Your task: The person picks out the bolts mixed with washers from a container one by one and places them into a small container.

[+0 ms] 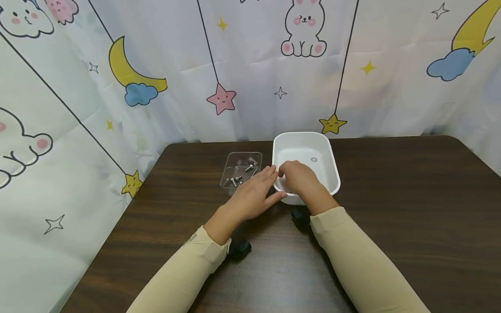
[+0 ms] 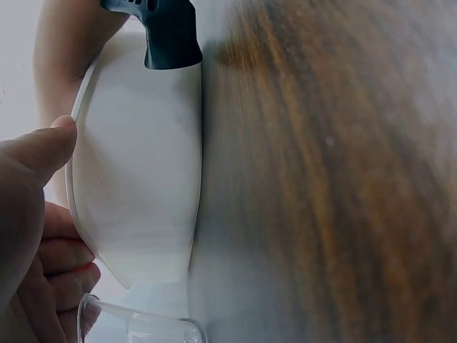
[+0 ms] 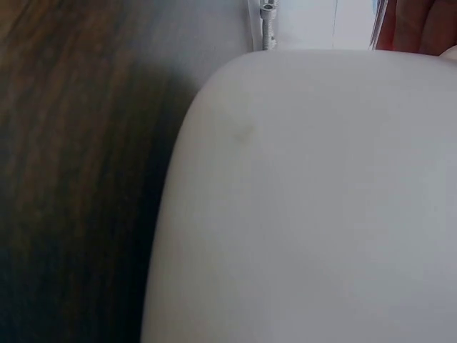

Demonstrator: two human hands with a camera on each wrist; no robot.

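A white plastic tub (image 1: 332,174) stands in front of me, with a small metal washer (image 1: 314,159) on its floor. My left hand (image 1: 252,193) lies over the tub's near left corner, fingers extended and thumb apart. In the left wrist view its thumb (image 2: 61,143) touches the rim. My right hand (image 1: 299,177) reaches down into the tub's left side with bent fingers; its fingertips are hidden, so I cannot tell whether they hold anything. Left of the tub, a clear plastic box (image 1: 231,161) contains several metal bolts (image 1: 236,180), partly covered by my left hand.
Both containers stand on a dark wooden table (image 1: 411,208) near its back edge. Behind it hangs a white curtain (image 1: 254,52) printed with stars, moons and rabbits. Black wrist devices (image 1: 239,250) hang under both forearms, close to the tabletop.
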